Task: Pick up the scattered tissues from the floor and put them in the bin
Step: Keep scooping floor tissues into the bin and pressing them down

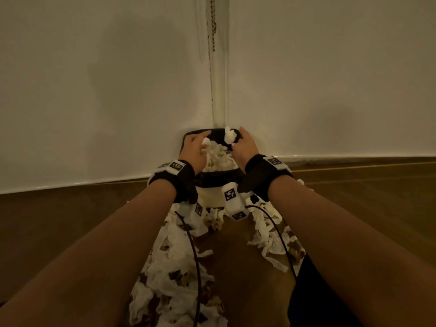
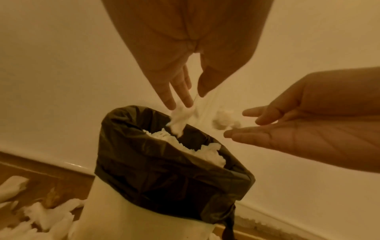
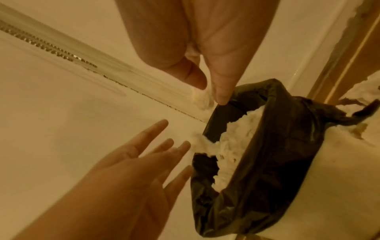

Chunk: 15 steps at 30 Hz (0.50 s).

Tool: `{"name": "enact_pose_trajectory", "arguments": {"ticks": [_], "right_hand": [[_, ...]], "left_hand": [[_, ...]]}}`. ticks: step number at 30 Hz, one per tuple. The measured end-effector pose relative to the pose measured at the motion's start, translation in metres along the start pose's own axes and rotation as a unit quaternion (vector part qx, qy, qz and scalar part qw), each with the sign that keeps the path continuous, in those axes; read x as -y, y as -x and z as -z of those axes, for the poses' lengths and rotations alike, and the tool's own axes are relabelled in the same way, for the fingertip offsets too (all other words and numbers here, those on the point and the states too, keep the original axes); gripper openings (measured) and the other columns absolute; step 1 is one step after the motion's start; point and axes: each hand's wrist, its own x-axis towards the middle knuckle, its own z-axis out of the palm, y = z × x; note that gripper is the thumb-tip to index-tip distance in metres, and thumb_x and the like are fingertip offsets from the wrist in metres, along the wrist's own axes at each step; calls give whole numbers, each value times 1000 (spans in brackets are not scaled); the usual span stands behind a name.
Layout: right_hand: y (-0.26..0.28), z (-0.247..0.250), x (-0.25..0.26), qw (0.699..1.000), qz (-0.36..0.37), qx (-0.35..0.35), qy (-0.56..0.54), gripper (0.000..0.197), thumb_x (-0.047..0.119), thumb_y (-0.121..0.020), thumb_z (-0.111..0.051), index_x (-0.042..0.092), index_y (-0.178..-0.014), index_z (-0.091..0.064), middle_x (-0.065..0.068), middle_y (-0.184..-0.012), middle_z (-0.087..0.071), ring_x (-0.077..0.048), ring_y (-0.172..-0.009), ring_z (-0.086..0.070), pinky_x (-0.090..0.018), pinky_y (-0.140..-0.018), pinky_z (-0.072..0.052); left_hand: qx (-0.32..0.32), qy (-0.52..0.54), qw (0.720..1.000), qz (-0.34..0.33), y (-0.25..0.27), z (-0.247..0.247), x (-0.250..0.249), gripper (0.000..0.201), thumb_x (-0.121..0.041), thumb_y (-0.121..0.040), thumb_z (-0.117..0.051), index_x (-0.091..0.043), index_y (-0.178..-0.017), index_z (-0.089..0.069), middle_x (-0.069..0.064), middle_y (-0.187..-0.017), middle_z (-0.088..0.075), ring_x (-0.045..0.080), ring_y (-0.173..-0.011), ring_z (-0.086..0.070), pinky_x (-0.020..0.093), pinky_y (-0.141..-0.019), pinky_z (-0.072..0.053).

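From the head view, both my hands are out over the bin (image 1: 213,179), which stands in the corner where two walls (image 1: 94,90) meet. My left hand (image 1: 194,148) is above the bin's left side with a small wad (image 1: 205,143) white at its fingertips. My right hand (image 1: 245,146) is above the right side, and a clump (image 1: 230,135) shows just left of its fingers. The bin is heaped with tissues (image 1: 218,156). More tissues lie scattered on the floor (image 1: 70,213) between my forearms – a long trail (image 1: 174,267) on the left, a smaller patch (image 1: 271,234) on the right.

Left wrist view: my left hand (image 2: 180,68) points down with fingers straight and spread, gripping nothing I can see. The wad (image 2: 180,118) hangs just under the fingertips, right above the bag (image 2: 164,170) lining the bin. My right hand (image 2: 298,126) reaches in palm-up, fingers loose, with the clump (image 2: 224,120) blurred just off its fingertips.

Right wrist view: my right hand (image 3: 205,56) has thumb and fingers parted – the clump (image 3: 202,99) sits just below them, beside the bag's (image 3: 277,146) rim; whether it still touches them I cannot tell. My left hand (image 3: 133,170) is splayed flat, the wad (image 3: 202,142) at the rim near its fingertips.
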Motion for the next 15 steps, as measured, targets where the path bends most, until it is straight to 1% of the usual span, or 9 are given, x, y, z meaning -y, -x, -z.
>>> {"name": "enact_pose_trajectory", "arguments": {"ticks": [3,5,6,8,9,10,11,13,15], "right_hand": [[-11,2,-7,1000,-17,3,3,64,-1,-92,-40,20,-147,-18,-16,-145,-36,-33,-130,-41,-45,-108,-37],[-17,5,-13,1000,-22,-14,4,53,2,-91,-42,12,-142,-33,-17,-136,-46,-30,-119,-49,-44,-105,-40],[-17,6,-15,999,-23,-30,3,45,5,-92,-44,8,-136,-42,-16,-126,-53,-27,-110,-52,-45,-103,-42],[-15,7,-17,997,-9,-69,19,33,13,-94,-43,5,-122,-58,-11,-106,-59,-27,-97,-54,-45,-100,-45],[-13,6,-18,996,3,-80,28,30,17,-95,-42,4,-112,-64,-10,-98,-61,-27,-92,-56,-43,-97,-47],[-10,6,-18,996,12,-81,35,32,19,-96,-40,5,-102,-68,-8,-89,-63,-27,-86,-57,-41,-91,-48],[-6,4,-18,996,16,-77,41,34,19,-96,-38,7,-94,-70,-5,-79,-63,-24,-79,-57,-38,-85,-49],[2,-1,-21,996,13,-61,57,35,19,-96,-37,8,-85,-68,1,-65,-61,-17,-64,-55,-34,-73,-49],[11,-8,-25,997,3,-38,71,32,18,-96,-38,8,-83,-66,-1,-64,-61,-13,-56,-51,-30,-62,-46]], "left_hand": [[-10,-2,1000,10,-8,-5,6,52,-7,-94,-43,-23,-143,-33,12,-144,-31,24,-127,-41,22,-102,-31],[-27,18,999,12,-5,-7,12,45,-12,-94,-45,-24,-138,-41,10,-138,-39,24,-116,-52,24,-100,-38],[-39,35,999,13,-1,-9,16,39,-15,-95,-44,-25,-132,-47,8,-130,-46,22,-106,-58,28,-97,-45],[-69,57,996,11,11,-11,23,27,-20,-96,-42,-28,-116,-57,1,-102,-61,8,-81,-61,28,-78,-53],[-77,66,995,14,17,-12,27,25,-20,-97,-40,-30,-107,-60,-3,-85,-63,0,-68,-58,24,-66,-52],[-77,74,994,22,24,-13,31,27,-18,-96,-38,-32,-100,-61,-6,-72,-62,-2,-59,-56,19,-58,-47],[-69,77,994,35,32,-15,34,30,-15,-96,-37,-32,-97,-61,-7,-65,-59,-1,-55,-54,16,-55,-42],[-31,65,996,57,48,-20,40,34,-9,-94,-34,-29,-97,-62,-5,-64,-58,4,-58,-53,16,-55,-40],[16,27,997,76,65,-25,46,35,-7,-94,-32,-26,-100,-61,-5,-70,-59,8,-63,-54,18,-56,-42]]}}
